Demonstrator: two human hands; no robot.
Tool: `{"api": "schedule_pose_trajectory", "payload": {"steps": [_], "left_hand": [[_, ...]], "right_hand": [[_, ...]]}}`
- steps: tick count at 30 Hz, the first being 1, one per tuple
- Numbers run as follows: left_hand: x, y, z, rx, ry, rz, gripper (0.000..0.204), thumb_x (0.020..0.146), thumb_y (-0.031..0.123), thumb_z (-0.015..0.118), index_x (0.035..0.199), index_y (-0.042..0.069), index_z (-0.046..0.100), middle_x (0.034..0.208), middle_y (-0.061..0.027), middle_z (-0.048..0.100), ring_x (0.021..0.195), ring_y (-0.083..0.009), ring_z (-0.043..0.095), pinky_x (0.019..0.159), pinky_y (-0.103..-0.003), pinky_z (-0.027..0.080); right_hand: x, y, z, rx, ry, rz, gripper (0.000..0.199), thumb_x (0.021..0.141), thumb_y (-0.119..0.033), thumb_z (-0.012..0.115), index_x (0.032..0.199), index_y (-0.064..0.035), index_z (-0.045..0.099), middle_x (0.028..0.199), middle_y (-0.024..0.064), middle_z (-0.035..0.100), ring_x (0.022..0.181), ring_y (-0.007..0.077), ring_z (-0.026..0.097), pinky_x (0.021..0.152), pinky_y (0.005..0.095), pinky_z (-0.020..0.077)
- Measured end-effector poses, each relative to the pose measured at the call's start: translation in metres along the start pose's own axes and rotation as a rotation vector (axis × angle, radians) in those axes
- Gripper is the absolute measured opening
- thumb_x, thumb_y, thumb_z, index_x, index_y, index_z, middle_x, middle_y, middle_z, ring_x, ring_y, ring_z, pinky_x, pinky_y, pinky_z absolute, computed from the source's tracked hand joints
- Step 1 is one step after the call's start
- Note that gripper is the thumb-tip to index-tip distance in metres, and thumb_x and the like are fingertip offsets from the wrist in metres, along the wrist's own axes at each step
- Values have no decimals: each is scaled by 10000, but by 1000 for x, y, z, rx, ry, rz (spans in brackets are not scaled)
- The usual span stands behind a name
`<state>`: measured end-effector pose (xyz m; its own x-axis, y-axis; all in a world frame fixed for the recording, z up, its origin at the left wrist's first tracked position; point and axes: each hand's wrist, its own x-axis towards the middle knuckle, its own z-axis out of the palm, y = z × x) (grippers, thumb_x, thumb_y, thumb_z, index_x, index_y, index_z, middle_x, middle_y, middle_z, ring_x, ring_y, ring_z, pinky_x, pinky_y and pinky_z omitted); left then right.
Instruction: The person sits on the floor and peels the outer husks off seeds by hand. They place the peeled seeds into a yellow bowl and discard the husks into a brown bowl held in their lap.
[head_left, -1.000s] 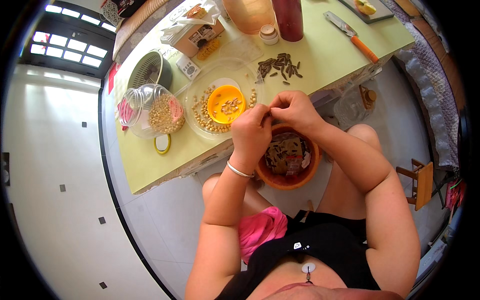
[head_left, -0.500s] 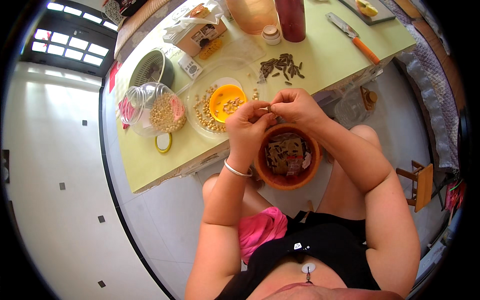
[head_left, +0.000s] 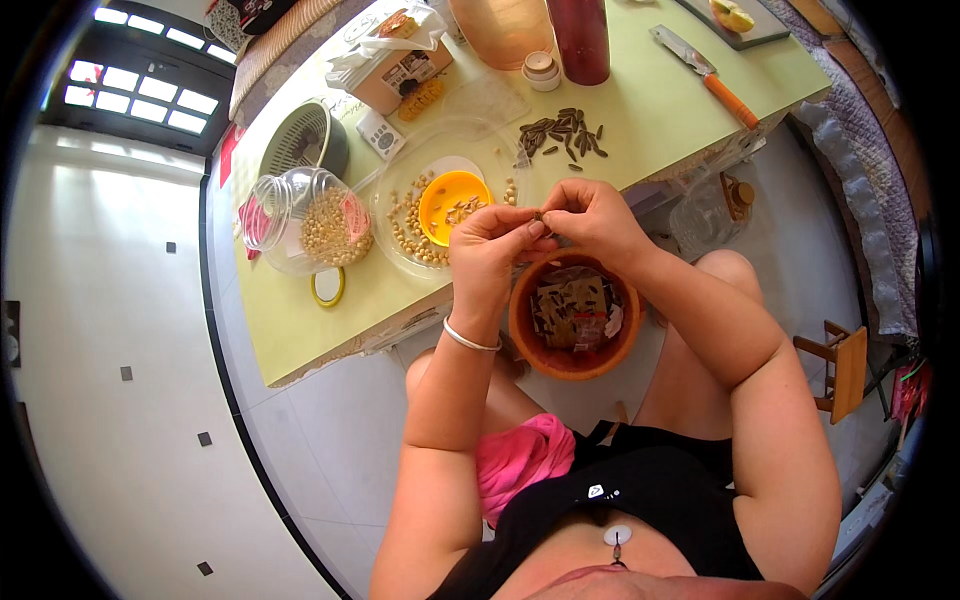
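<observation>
My left hand (head_left: 484, 248) and my right hand (head_left: 597, 222) meet at the table's near edge, fingertips pinched together. Between them is a small dark sunflower seed (head_left: 539, 215), mostly covered by the fingers. Below sits a round orange-brown bin (head_left: 520, 340) holding dark shells and wrappers. Left of my left hand, a yellow bowl (head_left: 432, 224) contains several pale shelled kernels. It stands inside a wide transparent tray (head_left: 385, 185), with round beige beans around it. Beyond my fingers, a loose pile of unshelled sunflower seeds (head_left: 568, 130) lies on the table.
On the green table (head_left: 290, 335) are a tipped transparent jar (head_left: 335, 225) of beans, a yellow-rimmed lid (head_left: 327, 286), a grey-green colander (head_left: 300, 135), a boxed package (head_left: 400, 75), a dark red bottle (head_left: 584, 40) and an orange-handled knife (head_left: 728, 98). A small wooden stool (head_left: 846, 370) stands right.
My fingers have shifted slightly around the seed, the left thumb and fingers spreading a little. The bin and the things on the table stay in place.
</observation>
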<state>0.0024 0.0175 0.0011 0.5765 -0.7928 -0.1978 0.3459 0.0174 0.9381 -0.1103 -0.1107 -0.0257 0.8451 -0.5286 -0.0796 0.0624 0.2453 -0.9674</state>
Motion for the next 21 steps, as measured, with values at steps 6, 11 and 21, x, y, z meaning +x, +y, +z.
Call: {"api": "schedule_pose_trajectory", "payload": {"steps": [6,11,21], "left_hand": [[-3,3,0,111,-5,100,119,855,-59,688,974,-59,677,853,-132,719,699,-172,711,630,-254,591],[-7,6,-4,415,66,362,124,855,-58,687,977,-42,705,862,-81,712,705,-126,674,616,-230,543],[-25,31,-20,833,-366,311,160,750,-74,703,892,-15,747,831,-71,683,706,-110,590,599,-253,454]], "right_hand": [[-1,-10,-3,-5,-61,46,86,842,-92,648,869,-13,670,759,-12,631,662,39,530,576,207,415],[1,-19,-8,-8,-139,101,174,884,-205,674,890,-36,713,732,-12,630,598,49,521,528,210,400],[8,-27,-26,-209,33,-43,251,910,-283,693,848,-40,701,724,-10,640,628,62,554,574,217,442]]}}
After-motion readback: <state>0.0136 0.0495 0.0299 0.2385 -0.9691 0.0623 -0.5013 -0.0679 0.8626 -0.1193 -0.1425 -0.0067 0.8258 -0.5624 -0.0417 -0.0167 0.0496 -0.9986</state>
